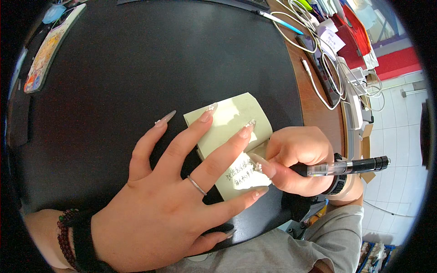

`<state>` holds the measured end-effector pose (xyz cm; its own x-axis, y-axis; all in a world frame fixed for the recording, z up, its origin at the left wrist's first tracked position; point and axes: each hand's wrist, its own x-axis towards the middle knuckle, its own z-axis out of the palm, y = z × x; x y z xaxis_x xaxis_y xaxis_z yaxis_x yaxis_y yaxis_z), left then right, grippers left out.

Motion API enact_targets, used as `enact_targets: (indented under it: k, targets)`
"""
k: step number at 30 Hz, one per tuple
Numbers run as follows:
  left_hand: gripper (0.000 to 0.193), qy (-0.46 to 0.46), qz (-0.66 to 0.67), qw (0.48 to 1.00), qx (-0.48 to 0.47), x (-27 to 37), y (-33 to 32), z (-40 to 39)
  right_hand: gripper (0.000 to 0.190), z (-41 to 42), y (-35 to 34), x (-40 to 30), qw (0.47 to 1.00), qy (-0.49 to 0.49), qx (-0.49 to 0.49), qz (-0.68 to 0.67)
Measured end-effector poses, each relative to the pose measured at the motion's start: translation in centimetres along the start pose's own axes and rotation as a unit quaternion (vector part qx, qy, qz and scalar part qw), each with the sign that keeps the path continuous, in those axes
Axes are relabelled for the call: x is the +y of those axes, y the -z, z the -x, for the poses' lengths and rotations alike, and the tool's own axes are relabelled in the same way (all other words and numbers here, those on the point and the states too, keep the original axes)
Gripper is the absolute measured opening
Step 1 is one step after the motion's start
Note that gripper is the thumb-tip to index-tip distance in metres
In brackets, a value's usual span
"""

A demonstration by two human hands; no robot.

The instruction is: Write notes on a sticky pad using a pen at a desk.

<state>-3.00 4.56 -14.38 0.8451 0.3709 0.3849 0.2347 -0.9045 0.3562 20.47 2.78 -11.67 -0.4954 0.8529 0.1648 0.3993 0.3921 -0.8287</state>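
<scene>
A small notepad (pixel 235 105) of pale yellow-green paper lies opened on a black desk mat (pixel 112 78). Its upper leaf is blank, and the lower page (pixel 235 191) bears handwriting. My left hand (pixel 170 201) is spread flat, with its middle and index fingers across the pad and its other fingers apart. A ring and long decorated nails show on it. Held in my right hand (pixel 300 160) is a black and clear pen (pixel 327 169), its rear end pointing right. The pen's tip is hidden by the fingers, which are at the pad's right edge.
At far left lies a phone in a patterned case (pixel 51 51). White cables (pixel 314 73) and a white power strip (pixel 353 109) run along the wooden desk edge (pixel 317 112) at right. A white-and-blue pen (pixel 280 22) and red folders (pixel 355 34) are at top right.
</scene>
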Motion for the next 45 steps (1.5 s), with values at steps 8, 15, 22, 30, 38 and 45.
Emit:
enact_targets:
  k: [8, 15, 22, 30, 38, 45]
  targets:
    - [0.053, 0.094, 0.026, 0.977, -0.191, 1.6, 3.6, -1.7, 0.032, -0.1, 0.2, -0.3, 1.000, 0.005, -0.013, -0.004]
    - [0.053, 0.092, 0.048, 0.978, -0.180, 1.3, 3.4, -1.2, 0.032, 0.0, 0.0, -0.4, 0.999, -0.035, 0.026, 0.008]
    - [0.056, 0.093, 0.037, 0.979, -0.179, 1.3, 3.2, -1.3, 0.033, 0.1, 0.1, -0.2, 1.000, -0.014, 0.017, 0.006]
    - [0.060, 0.090, -0.023, 0.975, -0.200, 1.9, 3.9, -2.0, 0.030, 0.0, 1.1, 0.0, 0.999, -0.029, -0.006, -0.034]
    - [0.058, 0.116, 0.000, 0.969, -0.217, 1.8, 4.1, -2.1, 0.025, -0.1, 1.1, 0.2, 0.999, 0.024, -0.040, 0.011]
    - [0.058, 0.118, 0.010, 0.968, -0.223, 1.7, 4.2, -2.0, 0.026, -0.2, 0.8, -0.1, 0.999, 0.014, -0.026, 0.015]
